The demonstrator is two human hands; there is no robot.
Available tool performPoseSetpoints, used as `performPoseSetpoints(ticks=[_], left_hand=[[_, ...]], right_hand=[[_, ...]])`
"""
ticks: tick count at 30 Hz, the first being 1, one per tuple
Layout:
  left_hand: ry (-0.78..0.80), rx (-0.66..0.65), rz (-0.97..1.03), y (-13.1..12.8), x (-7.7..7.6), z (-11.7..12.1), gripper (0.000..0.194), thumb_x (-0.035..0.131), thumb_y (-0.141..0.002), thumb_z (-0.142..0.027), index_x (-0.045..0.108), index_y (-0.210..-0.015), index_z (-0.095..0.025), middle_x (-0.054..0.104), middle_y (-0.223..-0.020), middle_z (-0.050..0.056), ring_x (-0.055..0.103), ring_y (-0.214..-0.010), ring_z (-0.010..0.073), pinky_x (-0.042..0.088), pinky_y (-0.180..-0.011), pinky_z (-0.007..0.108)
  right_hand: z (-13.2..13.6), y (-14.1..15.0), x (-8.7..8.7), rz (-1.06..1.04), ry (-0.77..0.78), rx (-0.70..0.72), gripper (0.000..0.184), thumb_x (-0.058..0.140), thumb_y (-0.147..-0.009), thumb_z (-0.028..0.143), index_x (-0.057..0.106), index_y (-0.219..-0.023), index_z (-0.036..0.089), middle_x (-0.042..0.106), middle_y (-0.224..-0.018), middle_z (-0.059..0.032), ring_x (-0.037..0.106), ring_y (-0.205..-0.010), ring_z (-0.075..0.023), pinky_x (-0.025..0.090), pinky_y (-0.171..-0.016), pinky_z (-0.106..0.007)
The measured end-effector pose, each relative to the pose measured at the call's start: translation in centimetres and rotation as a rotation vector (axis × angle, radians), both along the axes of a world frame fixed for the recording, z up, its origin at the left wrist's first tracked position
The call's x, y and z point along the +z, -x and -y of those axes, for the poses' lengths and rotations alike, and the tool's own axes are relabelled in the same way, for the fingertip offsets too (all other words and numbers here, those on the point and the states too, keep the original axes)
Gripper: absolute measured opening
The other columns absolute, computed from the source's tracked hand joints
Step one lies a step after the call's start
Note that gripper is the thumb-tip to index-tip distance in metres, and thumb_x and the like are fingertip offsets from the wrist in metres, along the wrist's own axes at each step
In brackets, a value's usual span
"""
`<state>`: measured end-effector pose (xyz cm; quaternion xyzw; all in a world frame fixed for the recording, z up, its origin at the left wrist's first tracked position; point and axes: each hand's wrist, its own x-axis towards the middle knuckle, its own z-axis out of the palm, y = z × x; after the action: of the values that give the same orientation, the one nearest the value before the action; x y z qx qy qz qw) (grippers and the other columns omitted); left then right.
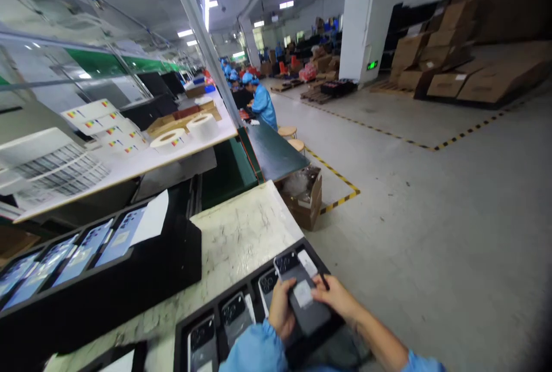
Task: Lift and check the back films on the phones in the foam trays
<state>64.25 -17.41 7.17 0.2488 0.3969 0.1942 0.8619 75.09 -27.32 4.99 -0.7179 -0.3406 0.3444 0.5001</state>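
Observation:
A dark grey smartphone [311, 315] with a triple-lens camera block is tilted above a black foam tray [180, 326]. A white square label [302, 294] is on its back. My left hand [282, 309] is closed around the phone's left edge, its thumb lying on the back. From the right, my right hand [334, 296] grips the phone's other edge, fingertips by the label. Something small and dark shows at those fingers; I cannot make out what. Beside the camera block is a white strip [307, 263]. More phones [236, 315] stand in the tray's slots to the left.
A black foam box [172, 257] holds blue phones [123, 237] and a white sheet [150, 218]. Label rolls [170, 141] lie on a raised shelf [142, 169]. A carton [305, 202] stands beyond the worn bench top [248, 219]. A co-worker in blue [264, 106] sits farther along.

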Motion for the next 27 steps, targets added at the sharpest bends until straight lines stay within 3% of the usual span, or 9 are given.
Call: performPoseSetpoints(ticks=[3,6,9,12,15,21,27], left_hand=[[-0.050,0.038,-0.086,1.1,-0.7,-0.6,0.053,0.060,-0.066,-0.004,0.052,-0.116,-0.018,0.066,-0.094,0.006,0.064,-0.077,0.0144,0.050,-0.074,0.027],[-0.089,0.075,-0.215,3.1,-2.0,-1.7,0.058,0.059,-0.070,-0.004,0.047,-0.123,-0.024,0.062,-0.106,0.004,0.062,-0.080,0.0099,0.049,-0.075,0.024],[-0.127,0.078,-0.264,5.6,-2.2,-2.3,0.055,0.061,-0.071,-0.006,0.048,-0.122,-0.023,0.060,-0.113,0.006,0.062,-0.090,0.0115,0.049,-0.083,0.026],[-0.171,0.104,-0.279,8.4,-1.5,-2.5,0.048,0.061,-0.073,-0.010,0.051,-0.119,-0.020,0.059,-0.117,0.010,0.062,-0.099,0.0155,0.049,-0.088,0.029],[-0.204,0.136,-0.263,10.3,-1.8,-2.9,0.044,0.060,-0.074,-0.012,0.052,-0.117,-0.016,0.060,-0.116,0.014,0.062,-0.102,0.0197,0.048,-0.091,0.034],[-0.183,0.155,-0.221,10.7,-3.8,-3.8,0.047,0.060,-0.074,-0.013,0.050,-0.121,-0.016,0.059,-0.120,0.016,0.060,-0.109,0.0238,0.047,-0.092,0.035],[-0.151,0.117,-0.194,10.1,-4.3,-2.9,0.054,0.065,-0.069,-0.015,0.050,-0.120,-0.016,0.060,-0.120,0.015,0.063,-0.103,0.0232,0.050,-0.080,0.029]], right_hand=[[-0.2,-1.7,0.8,-0.007,0.091,-0.028,0.045,0.061,-0.057,0.058,0.046,-0.069,0.016,0.033,-0.057,0.0045,0.034,-0.056,-0.0092,0.032,-0.054,-0.023],[-0.7,-3.6,-0.5,0.050,0.180,-0.045,0.027,0.063,-0.063,0.038,0.051,-0.070,0.015,0.044,-0.064,0.0023,0.040,-0.066,-0.0110,0.031,-0.062,-0.023],[-0.7,-4.2,-1.5,0.120,0.246,-0.010,0.018,0.061,-0.068,0.027,0.059,-0.080,0.014,0.052,-0.070,0.0010,0.045,-0.070,-0.0121,0.031,-0.066,-0.023],[-0.2,-3.3,-1.4,0.215,0.283,0.044,0.019,0.060,-0.070,0.022,0.062,-0.086,0.013,0.056,-0.070,-0.0002,0.048,-0.069,-0.0128,0.031,-0.065,-0.023],[0.2,-2.6,-1.9,0.315,0.307,0.103,0.018,0.059,-0.070,0.019,0.064,-0.086,0.012,0.061,-0.072,-0.0022,0.052,-0.069,-0.0136,0.033,-0.063,-0.022],[0.0,-3.1,-2.6,0.487,0.389,0.157,0.018,0.062,-0.072,0.018,0.067,-0.089,0.014,0.066,-0.077,-0.0038,0.059,-0.073,-0.0161,0.036,-0.063,-0.023],[0.6,-1.2,-2.2,0.711,0.490,0.098,0.023,0.052,-0.083,0.017,0.066,-0.100,0.015,0.065,-0.099,-0.0135,0.063,-0.091,-0.0278,0.043,-0.073,-0.033]])
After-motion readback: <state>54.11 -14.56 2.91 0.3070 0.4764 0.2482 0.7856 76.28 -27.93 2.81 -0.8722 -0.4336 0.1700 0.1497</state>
